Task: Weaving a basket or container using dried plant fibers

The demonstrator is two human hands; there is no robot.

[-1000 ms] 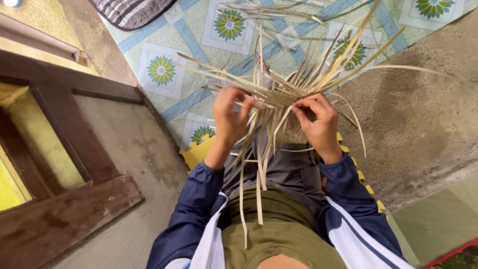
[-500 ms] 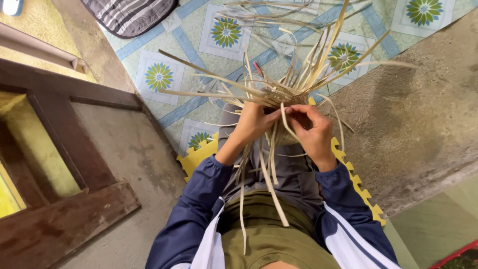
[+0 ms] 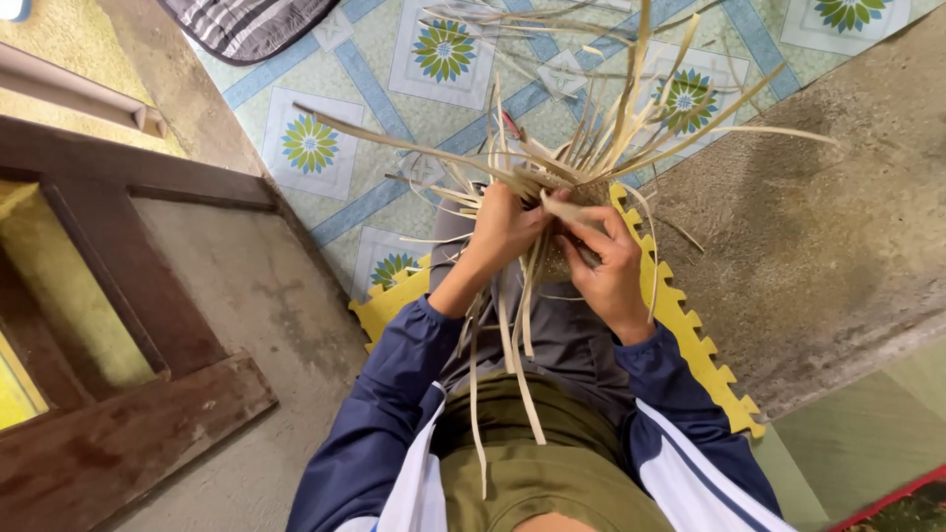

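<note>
The bundle of strips [image 3: 562, 172] sits between left hand [image 3: 503, 229] and right hand [image 3: 611, 266], above the foam mat [image 3: 690, 325]; wooden frame [image 3: 118, 296] lies left, striped cloth [image 3: 246, 25] behind

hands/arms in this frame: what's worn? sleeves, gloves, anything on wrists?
Both hands, left hand and right hand, are bare: no gloves, and no rings or watch visible. Long navy blue sleeves reach the wrists, ending in plain cuffs. White panels run down the jacket toward the chest on each side.

Pale tan strips [image 3: 581, 163], yellow foam mat [image 3: 690, 325], blue-lined floor sheet [image 3: 365, 79] with green-yellow flowers
</note>
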